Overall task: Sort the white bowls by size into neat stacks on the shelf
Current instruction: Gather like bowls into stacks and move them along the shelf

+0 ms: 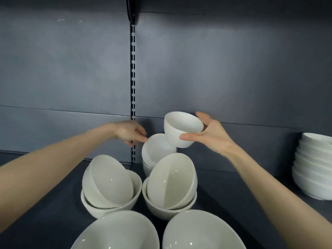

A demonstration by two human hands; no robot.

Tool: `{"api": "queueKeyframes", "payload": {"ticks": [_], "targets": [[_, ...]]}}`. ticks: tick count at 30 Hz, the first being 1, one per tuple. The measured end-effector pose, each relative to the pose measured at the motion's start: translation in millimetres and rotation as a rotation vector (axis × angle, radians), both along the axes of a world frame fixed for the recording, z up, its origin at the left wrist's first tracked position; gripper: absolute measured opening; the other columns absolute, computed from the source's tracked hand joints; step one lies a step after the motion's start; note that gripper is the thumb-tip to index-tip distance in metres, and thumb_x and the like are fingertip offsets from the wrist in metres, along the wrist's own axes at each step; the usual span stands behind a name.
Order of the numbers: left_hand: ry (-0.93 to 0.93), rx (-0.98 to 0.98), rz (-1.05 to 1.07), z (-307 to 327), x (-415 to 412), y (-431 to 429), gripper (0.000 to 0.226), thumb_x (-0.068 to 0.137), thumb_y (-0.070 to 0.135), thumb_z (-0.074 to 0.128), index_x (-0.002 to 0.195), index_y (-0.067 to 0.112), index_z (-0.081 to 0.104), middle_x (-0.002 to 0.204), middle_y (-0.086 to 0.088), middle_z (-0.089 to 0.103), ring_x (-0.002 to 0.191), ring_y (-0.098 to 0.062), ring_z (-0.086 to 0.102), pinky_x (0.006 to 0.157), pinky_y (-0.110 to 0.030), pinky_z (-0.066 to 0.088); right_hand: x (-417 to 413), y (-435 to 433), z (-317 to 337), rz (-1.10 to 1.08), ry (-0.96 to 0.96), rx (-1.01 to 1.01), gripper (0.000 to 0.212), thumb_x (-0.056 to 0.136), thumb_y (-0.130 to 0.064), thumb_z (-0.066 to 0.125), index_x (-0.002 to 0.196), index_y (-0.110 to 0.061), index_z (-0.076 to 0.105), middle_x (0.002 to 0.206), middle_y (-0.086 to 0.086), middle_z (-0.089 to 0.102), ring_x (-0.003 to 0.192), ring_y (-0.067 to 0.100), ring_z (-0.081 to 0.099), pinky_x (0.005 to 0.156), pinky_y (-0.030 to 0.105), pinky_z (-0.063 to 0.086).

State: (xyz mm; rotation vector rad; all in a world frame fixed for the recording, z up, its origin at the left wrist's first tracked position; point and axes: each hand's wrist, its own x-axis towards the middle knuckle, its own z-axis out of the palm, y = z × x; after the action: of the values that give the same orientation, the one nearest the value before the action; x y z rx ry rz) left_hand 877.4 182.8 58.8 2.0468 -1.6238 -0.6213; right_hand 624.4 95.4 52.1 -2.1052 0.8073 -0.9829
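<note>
The right hand (210, 135) grips a small bowl (181, 129) just above the tilted bowl (156, 151), whose rim the left hand's (130, 133) loose fingertips touch.

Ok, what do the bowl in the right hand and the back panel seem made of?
The bowl in the right hand looks like glazed white ceramic, perhaps porcelain: smooth, opaque, thick rim, soft sheen. The back panel seems painted sheet metal, matt dark grey: flat, seamed, with a slotted upright. Neither is certain.
</note>
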Motion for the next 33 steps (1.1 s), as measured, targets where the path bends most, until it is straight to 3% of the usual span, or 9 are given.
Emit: {"api": "queueKeyframes", "payload": {"ticks": [5,12,14,16,18,23,27,30,33], "targets": [[0.081,-0.027,-0.125,-14.7,10.4,-22.9,0.025,0.094,0.014,0.059,0.113,0.000,0.064,0.090,-0.010,0.071,0.069,-0.013,0.069,0.070,-0.026,0.060,16.0,3.0,2.3,-0.023,0.015,-0.005,0.109,0.055,-0.035,0.091,0.147,-0.017,0.034,0.133,-0.011,0.052,0.121,0.009,0.052,0.100,0.025,0.041],[-0.035,-0.119,-0.188,-28.2,18.6,-40.7,0.016,0.093,0.007,0.057,0.088,-0.002,0.069,0.065,-0.009,0.067,0.061,-0.020,0.069,0.062,-0.027,0.060,30.7,17.0,4.1,-0.077,0.025,0.012,0.099,0.058,-0.030,0.089,0.142,-0.018,0.040,0.122,-0.016,0.056,0.112,0.003,0.056,0.092,0.019,0.042],[-0.014,-0.110,-0.215,-26.8,19.7,-42.7,0.017,0.093,0.004,0.056,0.089,-0.006,0.068,0.064,-0.009,0.067,0.055,-0.016,0.068,0.058,-0.025,0.059,33.7,22.7,4.3,-0.075,0.033,0.033,0.080,0.061,-0.023,0.089,0.130,-0.025,0.049,0.105,-0.024,0.059,0.096,-0.008,0.059,0.083,0.012,0.045],[0.042,-0.088,-0.237,-25.4,20.9,-42.9,0.016,0.093,0.001,0.055,0.090,-0.009,0.067,0.063,-0.011,0.067,0.049,-0.011,0.067,0.054,-0.022,0.058,34.5,23.5,3.4,-0.061,0.041,0.049,0.051,0.065,-0.013,0.087,0.099,-0.033,0.055,0.087,-0.028,0.062,0.078,-0.015,0.061,0.073,0.006,0.048],[0.092,-0.062,-0.243,-25.8,22.3,-43.0,0.015,0.093,0.000,0.055,0.087,-0.008,0.066,0.063,-0.012,0.066,0.049,-0.013,0.067,0.053,-0.021,0.057,36.0,23.7,2.9,-0.052,0.045,0.061,0.039,0.067,-0.007,0.084,0.087,-0.027,0.057,0.077,-0.028,0.063,0.070,-0.015,0.061,0.068,0.003,0.047],[0.167,-0.039,-0.232,-31.8,25.3,-45.5,0.017,0.093,0.002,0.056,0.081,-0.004,0.066,0.062,-0.012,0.066,0.048,-0.014,0.067,0.051,-0.019,0.055,40.2,23.8,0.9,-0.015,0.093,0.110,0.056,0.069,-0.008,0.083,0.118,-0.005,0.057,0.086,-0.019,0.069,0.079,-0.007,0.066,0.074,0.009,0.049],[0.254,-0.052,-0.241,-39.5,35.2,-39.9,0.020,0.095,0.017,0.058,0.091,0.002,0.069,0.075,-0.011,0.069,0.059,-0.011,0.068,0.059,-0.020,0.056,43.2,19.4,-3.7,0.014,0.116,0.136,0.066,0.070,-0.012,0.083,0.124,0.004,0.050,0.114,0.006,0.067,0.102,0.013,0.063,0.089,0.023,0.048],[0.383,0.010,-0.287,-46.1,49.2,-27.6,0.024,0.092,0.022,0.061,0.113,0.011,0.068,0.106,-0.007,0.071,0.093,-0.012,0.067,0.080,-0.024,0.056,46.3,17.0,-4.7,0.053,0.173,0.151,0.061,0.068,-0.016,0.086,0.117,0.003,0.055,0.106,0.011,0.070,0.091,0.016,0.067,0.089,0.032,0.051],[0.498,0.088,-0.376,-53.6,56.9,-17.8,0.047,0.077,0.022,0.078,0.121,0.026,0.061,0.124,0.006,0.064,0.115,-0.009,0.059,0.097,-0.031,0.049,49.7,13.6,-7.1,0.101,0.193,0.173,0.055,0.069,-0.015,0.084,0.112,0.003,0.056,0.097,0.011,0.068,0.085,0.013,0.063,0.078,0.027,0.054]]}}
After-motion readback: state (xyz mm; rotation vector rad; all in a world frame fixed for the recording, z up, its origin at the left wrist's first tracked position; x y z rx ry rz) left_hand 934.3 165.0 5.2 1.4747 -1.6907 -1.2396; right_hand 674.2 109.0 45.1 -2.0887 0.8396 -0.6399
